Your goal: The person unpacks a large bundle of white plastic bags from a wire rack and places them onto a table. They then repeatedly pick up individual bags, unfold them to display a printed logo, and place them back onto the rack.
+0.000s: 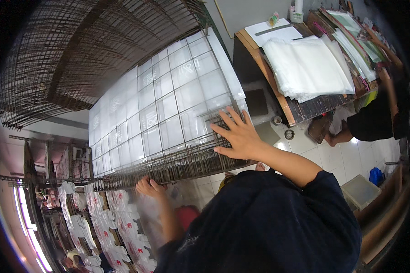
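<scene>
A drying rack of stacked wire grid shelves (168, 167) stands in front of me, its upper shelves tilted up at the far left. On the grid lie translucent white plastic sheets (161, 111) with white printed marks, seen under the wires of one shelf. My right hand (239, 136) rests on the near right corner of the wire shelf, open, with its fingers spread. At the rack's near edge, further left, my left hand (151, 187) has its fingers bent against the wire edge, closed on it; part of its grip is hidden.
A wooden table (282, 102) at the right holds a stack of translucent sheets (305, 68). Beyond it, another person (373, 113) works at a bench with a framed green panel (346, 22). White cut pieces with red marks (118, 214) hang or stack at the lower left.
</scene>
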`<state>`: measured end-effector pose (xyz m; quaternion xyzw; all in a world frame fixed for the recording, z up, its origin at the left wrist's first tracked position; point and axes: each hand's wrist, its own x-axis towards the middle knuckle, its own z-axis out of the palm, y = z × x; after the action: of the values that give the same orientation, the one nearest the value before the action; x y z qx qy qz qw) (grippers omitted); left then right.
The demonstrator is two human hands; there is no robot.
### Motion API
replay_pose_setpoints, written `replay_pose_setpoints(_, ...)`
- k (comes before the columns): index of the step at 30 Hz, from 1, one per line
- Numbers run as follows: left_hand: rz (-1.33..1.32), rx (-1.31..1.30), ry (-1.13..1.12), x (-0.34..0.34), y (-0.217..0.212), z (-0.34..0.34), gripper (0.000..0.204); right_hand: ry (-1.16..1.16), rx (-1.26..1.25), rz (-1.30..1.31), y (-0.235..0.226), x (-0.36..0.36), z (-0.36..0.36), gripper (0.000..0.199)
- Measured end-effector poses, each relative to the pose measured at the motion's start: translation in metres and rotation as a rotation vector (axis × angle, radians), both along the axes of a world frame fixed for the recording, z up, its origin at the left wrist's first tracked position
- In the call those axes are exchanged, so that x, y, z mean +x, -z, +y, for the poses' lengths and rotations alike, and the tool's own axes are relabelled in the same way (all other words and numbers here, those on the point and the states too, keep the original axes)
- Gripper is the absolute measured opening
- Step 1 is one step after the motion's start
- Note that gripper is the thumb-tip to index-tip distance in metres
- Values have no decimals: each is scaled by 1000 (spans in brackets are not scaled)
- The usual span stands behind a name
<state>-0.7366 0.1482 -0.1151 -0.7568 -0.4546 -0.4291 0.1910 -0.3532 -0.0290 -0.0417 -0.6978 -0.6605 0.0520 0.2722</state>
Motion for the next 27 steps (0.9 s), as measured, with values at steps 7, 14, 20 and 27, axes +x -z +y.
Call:
replay_pose_setpoints(7, 41, 22, 2, 5, -8, -4, 49, 0, 0, -2, 0, 0, 1, 67)
replay_pose_setpoints(14, 98, 37, -61, 8, -11, -14, 54, 2, -21, 35, 1, 0, 3, 69)
replay_pose_setpoints(20, 210, -38, -136, -24, 16, 11, 52, -10, -67, 42, 2, 2, 4, 71)
replay_pose_setpoints(27, 73, 48, -26, 12, -9, -7, 43, -1, -18, 31, 7, 1, 4, 70)
